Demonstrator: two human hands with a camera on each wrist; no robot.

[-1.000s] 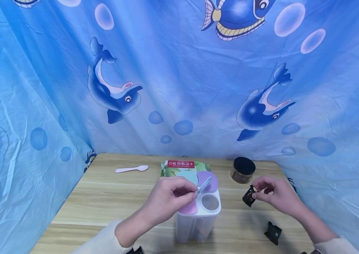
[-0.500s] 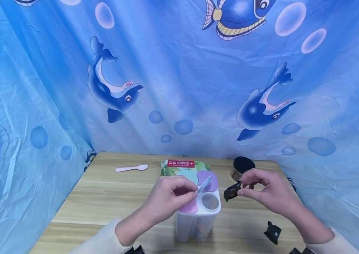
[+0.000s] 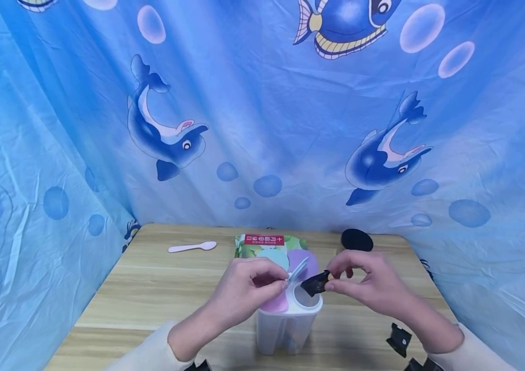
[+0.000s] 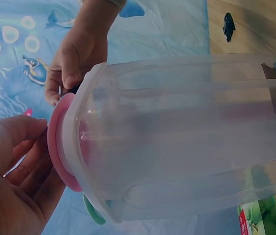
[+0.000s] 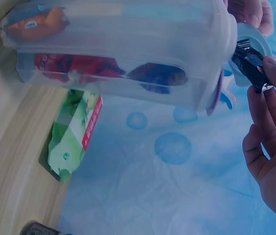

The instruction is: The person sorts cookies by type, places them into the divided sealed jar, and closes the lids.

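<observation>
A clear plastic storage container (image 3: 285, 332) with round coloured lids stands upright on the table. My left hand (image 3: 249, 284) pinches the light blue lid (image 3: 298, 271), which is tilted up beside an uncovered round opening. My right hand (image 3: 369, 281) pinches a small black wrapped packet (image 3: 314, 285) by one end, and its other end overlaps the opening. In the right wrist view the packet's crimped edge points at the opening. An orange packet (image 5: 37, 25), red packets (image 5: 96, 68) and a blue packet (image 5: 165, 76) show through the container's walls.
Another black packet (image 3: 399, 340) lies on the wooden table at the front right. Behind the container is a green soft pack (image 3: 264, 240) with a red label. A white spoon (image 3: 192, 247) lies back left, and a black-lidded jar (image 3: 357, 240) stands back right, partly behind my right hand.
My right hand has carried the black packet leftward from near the jar to the container's opening. My left hand and the raised lid have stayed in place.
</observation>
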